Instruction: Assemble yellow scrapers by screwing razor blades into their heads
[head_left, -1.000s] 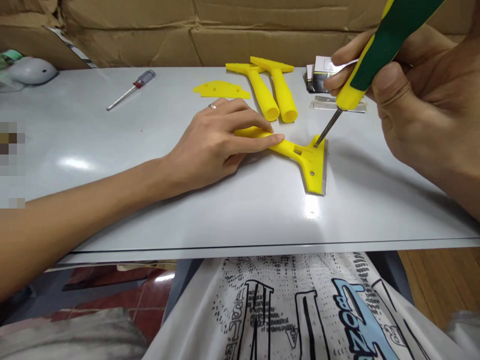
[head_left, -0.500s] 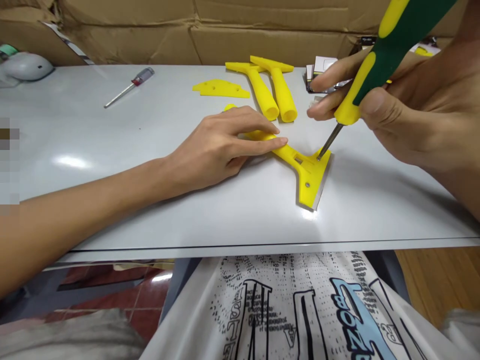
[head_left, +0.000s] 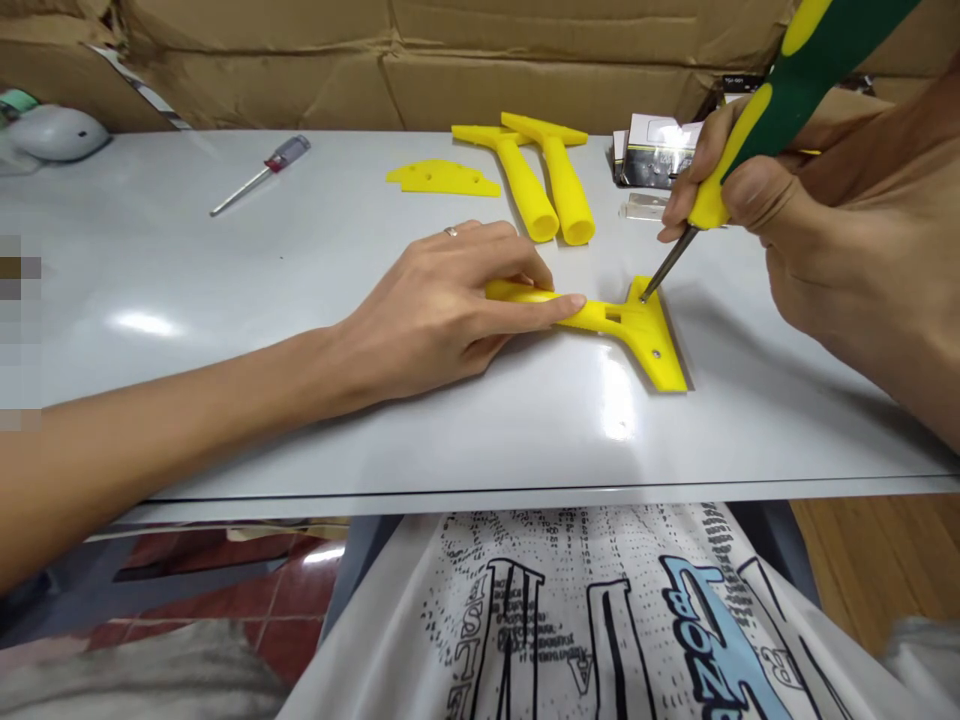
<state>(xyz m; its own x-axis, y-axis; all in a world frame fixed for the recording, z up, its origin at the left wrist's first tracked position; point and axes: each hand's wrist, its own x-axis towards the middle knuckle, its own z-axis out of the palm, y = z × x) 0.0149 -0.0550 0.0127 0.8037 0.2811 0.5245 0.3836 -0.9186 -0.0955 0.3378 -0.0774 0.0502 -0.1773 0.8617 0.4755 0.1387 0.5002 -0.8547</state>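
Under the left hand point(head_left: 442, 300), near the bench centre, lies a yellow plastic T-shaped scraper point(head_left: 622, 325). Left fingers point(head_left: 525, 305) are extended and pressed flat along its handle, pinning it to the pale grey glossy bench point(head_left: 225, 300); they do not wrap it. The scraper head points toward 3 o'clock of that hand and lies flat, with one screw head visible on its face.

Right hand point(head_left: 840, 230), at 2 o'clock from the scraper, is closed around a green-and-yellow-handled screwdriver point(head_left: 757, 110). Fingers grip the lower handle; the steel tip sits on the head's far corner.

Judged handling: the scraper appears light, stiff and smooth, and liable to slide or pivot on the glossy surface under tool pressure. Best hold is the handle, close to the neck, pressed downward. Whether a blade sits along the head's outer edge cannot be told; fingers are best kept off that edge.

At 12 o'clock from the scraper lie two more yellow scraper handles point(head_left: 544, 175), touching side by side; a flat yellow cover plate point(head_left: 442, 178) lies at 11 o'clock. A small clear-handled screwdriver point(head_left: 262, 173) rests well apart at 10 o'clock. Small printed boxes point(head_left: 652, 150) stand behind the right fingers. Brown cardboard point(head_left: 450, 60) backs the bench.
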